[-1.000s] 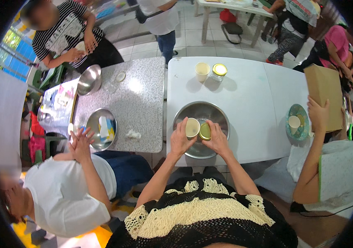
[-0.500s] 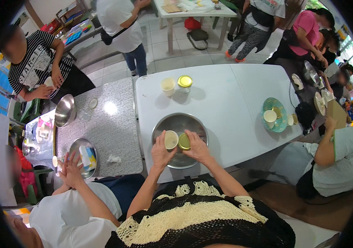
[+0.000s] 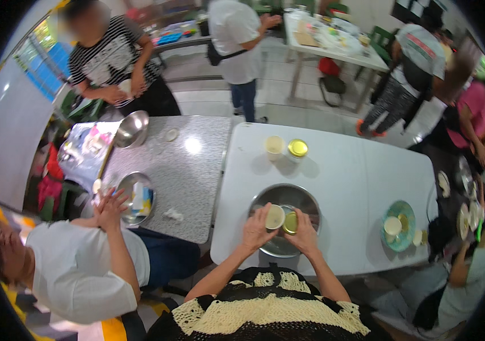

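My left hand (image 3: 256, 230) is closed around a pale paper cup (image 3: 275, 216), its open mouth facing up. Right beside it, my right hand (image 3: 306, 236) grips a small jar with a gold lid (image 3: 291, 223). Both are held close together over a wide stainless steel bowl (image 3: 288, 194) on the white table. What lies inside the cup is hard to make out. Beyond the bowl stand another pale cup (image 3: 275, 148) and a glass jar with a shiny gold lid (image 3: 297, 149).
At the right of the white table (image 3: 345, 187) sits a green patterned plate (image 3: 397, 243) with a cup on it. A speckled grey table (image 3: 188, 182) adjoins on the left, bearing steel bowls and a crumpled tissue (image 3: 173, 214). A seated person (image 3: 83, 261) in white is at my left.
The view has swung left, so the tables and my hands appear farther right and lower. My hands keep their hold on the cup and jar over the bowl.
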The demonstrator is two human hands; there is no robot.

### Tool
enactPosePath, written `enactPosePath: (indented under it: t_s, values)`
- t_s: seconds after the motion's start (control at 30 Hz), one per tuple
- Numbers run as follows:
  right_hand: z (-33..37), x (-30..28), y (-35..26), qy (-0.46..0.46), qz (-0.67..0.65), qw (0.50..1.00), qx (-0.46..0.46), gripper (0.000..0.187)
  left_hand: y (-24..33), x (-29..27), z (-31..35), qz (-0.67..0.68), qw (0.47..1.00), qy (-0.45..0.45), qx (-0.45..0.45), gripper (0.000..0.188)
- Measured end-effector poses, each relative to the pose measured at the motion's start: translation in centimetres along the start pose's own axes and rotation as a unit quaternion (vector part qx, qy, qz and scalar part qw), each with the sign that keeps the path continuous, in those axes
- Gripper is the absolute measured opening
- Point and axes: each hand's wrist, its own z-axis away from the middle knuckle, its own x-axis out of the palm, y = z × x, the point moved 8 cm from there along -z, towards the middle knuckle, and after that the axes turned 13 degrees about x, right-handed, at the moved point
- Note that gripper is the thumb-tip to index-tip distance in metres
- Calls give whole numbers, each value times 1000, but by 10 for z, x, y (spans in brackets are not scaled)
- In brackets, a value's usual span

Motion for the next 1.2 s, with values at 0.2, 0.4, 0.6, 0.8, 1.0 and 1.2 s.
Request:
enactPosePath:
  t_s: [0.2, 0.4, 0.6, 0.8, 1.0, 1.2]
  values:
    - [-13, 3, -9, -9, -9, 1000, -20, 88, -9, -2, 2, -17, 1000, 20, -6, 89]
    - [-17, 7, -15, -7, -11, 1000, -11, 86, -13, -6, 1, 6, 1000, 6, -24, 93]
    - [-14, 9, -11, -8, -9, 1000, -27, 87, -11, -5, 5, 6, 1000, 12, -15, 96]
    - [4, 13, -17, -24, -10, 999, -19, 87, -13, 0, 19, 17, 999, -22, -21, 97]
    - [33, 23, -9, -62, 4, 998, -18, 88, 4, 0, 29, 71, 995, -52, 45, 93]
    - [31, 24, -14, -51, 72, 994, -62, 89, 21, -11, 5, 36, 983, -167, 66, 95]
